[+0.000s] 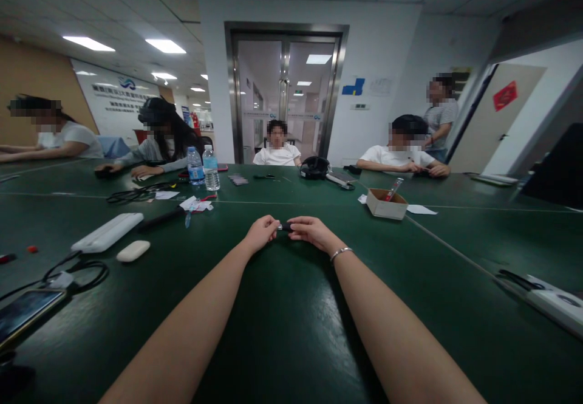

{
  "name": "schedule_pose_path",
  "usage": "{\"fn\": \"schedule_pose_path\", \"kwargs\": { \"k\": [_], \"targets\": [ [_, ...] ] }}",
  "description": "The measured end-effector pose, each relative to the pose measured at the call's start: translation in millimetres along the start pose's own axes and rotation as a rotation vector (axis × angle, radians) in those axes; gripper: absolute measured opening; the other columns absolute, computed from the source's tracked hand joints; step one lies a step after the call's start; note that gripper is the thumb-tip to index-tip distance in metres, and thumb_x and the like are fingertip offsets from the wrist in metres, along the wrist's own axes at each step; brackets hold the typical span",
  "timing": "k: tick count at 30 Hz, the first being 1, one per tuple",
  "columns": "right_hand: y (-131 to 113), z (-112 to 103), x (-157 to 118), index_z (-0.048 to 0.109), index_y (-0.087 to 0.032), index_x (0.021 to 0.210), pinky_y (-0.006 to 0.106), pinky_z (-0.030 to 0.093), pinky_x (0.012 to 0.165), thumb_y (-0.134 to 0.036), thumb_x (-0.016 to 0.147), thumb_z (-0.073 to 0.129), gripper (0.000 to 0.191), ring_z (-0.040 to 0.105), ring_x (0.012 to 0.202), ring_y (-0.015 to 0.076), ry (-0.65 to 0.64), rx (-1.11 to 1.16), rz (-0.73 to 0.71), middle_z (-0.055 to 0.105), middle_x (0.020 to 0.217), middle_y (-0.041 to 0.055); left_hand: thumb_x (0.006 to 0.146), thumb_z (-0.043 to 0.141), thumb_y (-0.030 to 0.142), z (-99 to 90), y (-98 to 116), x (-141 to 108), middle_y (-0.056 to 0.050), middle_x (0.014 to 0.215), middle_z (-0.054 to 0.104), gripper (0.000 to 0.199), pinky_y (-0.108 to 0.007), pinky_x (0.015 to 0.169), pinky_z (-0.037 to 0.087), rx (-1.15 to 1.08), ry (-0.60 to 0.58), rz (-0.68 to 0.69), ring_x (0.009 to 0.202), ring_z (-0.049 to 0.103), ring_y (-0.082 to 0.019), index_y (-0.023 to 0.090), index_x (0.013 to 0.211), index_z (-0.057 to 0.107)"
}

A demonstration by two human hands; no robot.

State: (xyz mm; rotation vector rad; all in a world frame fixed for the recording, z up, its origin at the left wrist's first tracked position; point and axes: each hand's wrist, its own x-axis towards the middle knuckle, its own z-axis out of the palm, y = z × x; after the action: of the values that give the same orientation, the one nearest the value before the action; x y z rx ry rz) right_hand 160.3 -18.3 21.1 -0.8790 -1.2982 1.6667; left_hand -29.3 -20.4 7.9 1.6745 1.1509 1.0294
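A small black object (pixel 285 226) with a silvery end sits between my two hands, just above the dark green table (pixel 282 307). My left hand (pixel 263 234) pinches its silvery left end with thumb and fingertips. On the other side my right hand (pixel 311 232), with a silver bangle at the wrist, has its fingers closed on the black part. Whether the object is one piece or two is too small to tell. My fingertips hide part of it.
Left: a white power strip (pixel 109 232), white oval case (pixel 133 251), phone (pixel 30 316), cables and two bottles (pixel 211 168). Right: an open box (pixel 387 203) and another white strip (pixel 558 301). Headphones (pixel 315 167) lie farther back. Several people are around the table.
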Motion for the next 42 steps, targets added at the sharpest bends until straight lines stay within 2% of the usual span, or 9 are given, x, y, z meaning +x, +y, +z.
{"fn": "schedule_pose_path", "kwargs": {
  "k": [9, 16, 22, 35, 42],
  "targets": [
    [3.2, -3.6, 1.4, 0.063, -0.010, 0.092, 0.022, 0.057, 0.067, 0.002, 0.068, 0.067, 0.027, 0.066, 0.068, 0.0134, -0.059, 0.008, -0.050, 0.065, 0.083, 0.0055, 0.078, 0.044, 0.042, -0.6, -3.5, 3.0, 0.004, 0.050, 0.049, 0.028, -0.019, 0.041, 0.030, 0.025, -0.005, -0.029, 0.040, 0.040, -0.007, 0.016, 0.070, 0.048],
    [0.9, -0.6, 1.5, 0.061, -0.006, 0.095, 0.019, 0.057, 0.058, 0.000, 0.077, 0.059, 0.019, 0.065, 0.058, 0.0128, -0.007, 0.007, -0.009, 0.065, 0.068, 0.0079, 0.078, 0.045, 0.045, 2.2, -0.1, 0.8, 0.002, 0.054, 0.052, 0.031, -0.019, 0.043, 0.034, -0.037, 0.009, -0.030, 0.044, 0.045, -0.008, 0.015, 0.074, 0.051],
    [1.2, -1.5, 2.1, 0.060, -0.005, 0.095, 0.020, 0.056, 0.056, -0.002, 0.079, 0.058, 0.015, 0.065, 0.057, 0.0133, 0.014, 0.031, -0.008, 0.065, 0.064, 0.0080, 0.074, 0.055, 0.042, 2.5, 1.5, -1.6, -0.001, 0.065, 0.057, 0.030, -0.019, 0.049, 0.036, -0.047, -0.014, -0.016, 0.054, 0.049, -0.009, 0.014, 0.083, 0.054],
    [1.2, -3.6, 0.1, 0.062, -0.010, 0.097, 0.021, 0.057, 0.064, -0.002, 0.073, 0.065, 0.025, 0.066, 0.069, 0.0142, -0.058, 0.009, -0.047, 0.065, 0.081, 0.0071, 0.077, 0.041, 0.055, 1.6, -5.7, 4.4, -0.001, 0.057, 0.056, 0.043, -0.022, 0.051, 0.036, 0.058, -0.070, -0.005, 0.051, 0.048, -0.010, 0.014, 0.073, 0.054],
    [-2.8, -0.5, -4.0, 0.062, -0.011, 0.095, 0.022, 0.057, 0.066, 0.000, 0.070, 0.064, 0.028, 0.065, 0.072, 0.0146, -0.090, 0.014, -0.062, 0.062, 0.086, 0.0061, 0.076, 0.032, 0.065, 1.0, -6.1, 4.1, 0.002, 0.048, 0.046, 0.054, -0.024, 0.049, 0.030, 0.181, -0.014, -0.004, 0.044, 0.041, -0.011, 0.016, 0.061, 0.050]
  ]
}}
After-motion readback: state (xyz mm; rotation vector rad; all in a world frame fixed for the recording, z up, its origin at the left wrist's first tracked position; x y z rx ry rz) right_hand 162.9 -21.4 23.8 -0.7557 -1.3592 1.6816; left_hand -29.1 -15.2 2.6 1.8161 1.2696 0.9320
